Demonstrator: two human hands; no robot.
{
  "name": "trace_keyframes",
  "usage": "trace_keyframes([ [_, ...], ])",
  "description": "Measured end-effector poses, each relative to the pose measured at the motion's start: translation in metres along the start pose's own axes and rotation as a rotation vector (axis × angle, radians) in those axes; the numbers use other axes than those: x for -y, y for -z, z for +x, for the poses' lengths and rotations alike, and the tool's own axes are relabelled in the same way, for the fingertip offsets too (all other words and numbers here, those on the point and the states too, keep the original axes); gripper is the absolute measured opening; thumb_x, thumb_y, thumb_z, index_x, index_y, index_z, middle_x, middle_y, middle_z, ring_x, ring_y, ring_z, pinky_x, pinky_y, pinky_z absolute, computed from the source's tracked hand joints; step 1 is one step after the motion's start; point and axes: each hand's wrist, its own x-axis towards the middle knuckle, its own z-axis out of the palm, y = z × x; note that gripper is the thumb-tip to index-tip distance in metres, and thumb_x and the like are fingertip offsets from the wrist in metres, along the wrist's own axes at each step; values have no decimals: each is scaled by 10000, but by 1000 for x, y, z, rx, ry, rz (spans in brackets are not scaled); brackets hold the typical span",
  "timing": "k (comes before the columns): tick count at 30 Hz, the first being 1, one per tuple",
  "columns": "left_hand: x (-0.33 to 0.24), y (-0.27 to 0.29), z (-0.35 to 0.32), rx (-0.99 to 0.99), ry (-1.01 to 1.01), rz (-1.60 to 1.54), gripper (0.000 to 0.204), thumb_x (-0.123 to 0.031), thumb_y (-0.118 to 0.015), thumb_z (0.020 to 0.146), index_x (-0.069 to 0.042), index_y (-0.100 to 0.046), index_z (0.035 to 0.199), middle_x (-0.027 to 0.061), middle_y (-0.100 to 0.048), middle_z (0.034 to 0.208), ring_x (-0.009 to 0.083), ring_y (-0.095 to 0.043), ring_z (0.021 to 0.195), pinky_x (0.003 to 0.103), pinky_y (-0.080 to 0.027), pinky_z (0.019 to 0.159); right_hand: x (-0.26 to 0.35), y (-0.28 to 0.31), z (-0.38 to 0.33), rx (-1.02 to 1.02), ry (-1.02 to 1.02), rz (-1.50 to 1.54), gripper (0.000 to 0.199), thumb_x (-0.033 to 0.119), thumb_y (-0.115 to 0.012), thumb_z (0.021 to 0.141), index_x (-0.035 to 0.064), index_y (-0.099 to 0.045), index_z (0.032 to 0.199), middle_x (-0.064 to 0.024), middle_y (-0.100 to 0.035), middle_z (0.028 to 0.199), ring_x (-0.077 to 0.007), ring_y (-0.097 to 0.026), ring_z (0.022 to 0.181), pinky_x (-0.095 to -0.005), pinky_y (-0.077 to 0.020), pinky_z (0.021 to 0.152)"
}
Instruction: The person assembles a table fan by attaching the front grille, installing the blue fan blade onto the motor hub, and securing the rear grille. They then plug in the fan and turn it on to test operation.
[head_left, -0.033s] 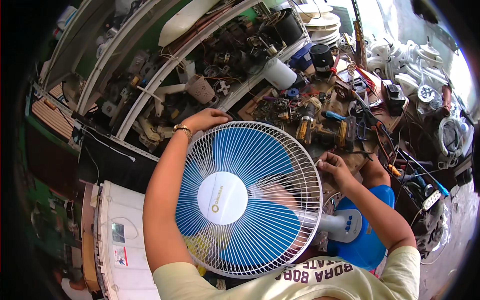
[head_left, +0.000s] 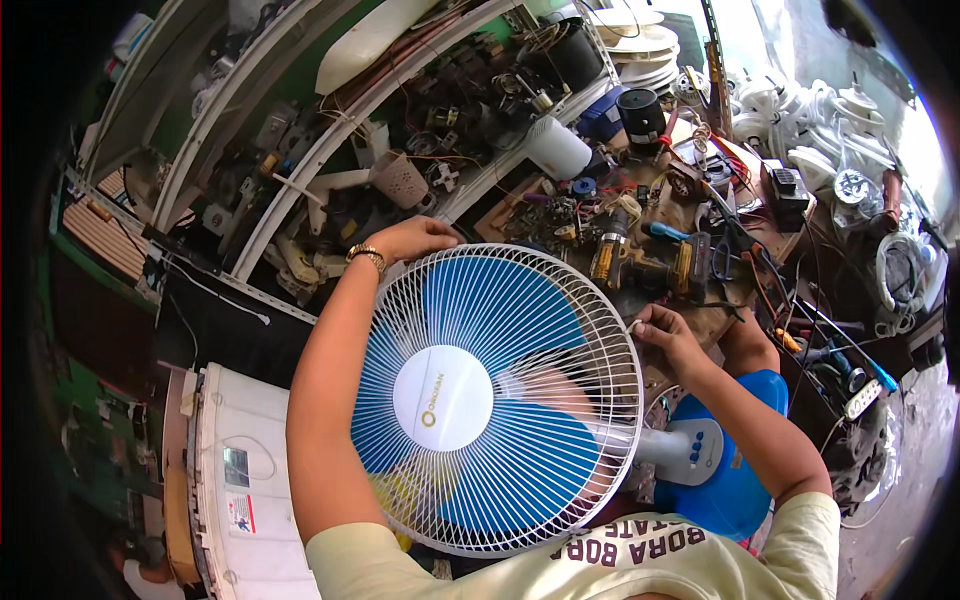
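A table fan with a white wire guard (head_left: pixel 520 545), blue blades (head_left: pixel 500 300) and a round white centre cap (head_left: pixel 443 398) fills the middle, tilted towards me. Its white neck runs right to a blue base (head_left: pixel 740 490) with several blue buttons. My left hand (head_left: pixel 418 240), a gold watch at its wrist, curls its fingers over the guard's top rim. At the rim's right side, my right hand (head_left: pixel 665 332) pinches a small white clip (head_left: pixel 636 326) between thumb and forefinger. The fingers' undersides are hidden on both hands.
Beyond the fan, a yellow-black cordless drill (head_left: pixel 610 250), loose parts and tools crowd the workbench (head_left: pixel 715 325). A shelf (head_left: pixel 400 75) with motors and fan parts stands behind. At left is a white appliance (head_left: pixel 250 430); white tubing and fan parts (head_left: pixel 850 120) pile up far right.
The fan head has shifted very slightly left. Both hands stay at the same places on the rim.
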Motion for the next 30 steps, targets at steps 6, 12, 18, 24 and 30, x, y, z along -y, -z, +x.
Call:
trace_keyframes([
  [6,8,17,18,153,91,62,357,-280,-652,906,-16,-658,1146,48,-689,1047,96,-603,859,272,-496,778,2,-6,1,2,12,-58,118,98,-656,904,61,-553,949,-23,-646,855,-123,-648,762,-270,-541,674],
  [12,24,-1,21,41,-73,-163,358,-284,-643,918,11,-647,1120,47,-685,1045,93,-613,896,248,-496,823,-6,6,4,-5,74,-118,127,111,-659,908,64,-549,952,-12,-643,866,-107,-622,787,-259,-513,704],
  [18,30,-4,16,-8,17,-168,409,-304,-618,934,30,-624,1170,75,-673,1080,120,-603,950,260,-474,869,-2,1,2,22,14,-73,136,139,-656,916,64,-553,963,-8,-622,868,-102,-610,814,-253,-496,756],
  [24,25,-14,12,-41,63,-196,423,-308,-602,940,36,-616,1185,96,-665,1106,154,-607,973,271,-471,874,-8,9,3,91,-20,65,117,166,-606,949,64,-555,972,-16,-615,858,-121,-627,793,-271,-530,712],
  [30,22,-16,-17,-208,107,-87,401,-275,-587,938,46,-622,1177,107,-679,1078,143,-621,946,257,-485,835,10,8,8,72,-128,-83,133,168,-628,921,57,-567,961,-52,-642,863,-155,-652,739,-282,-546,651],
])
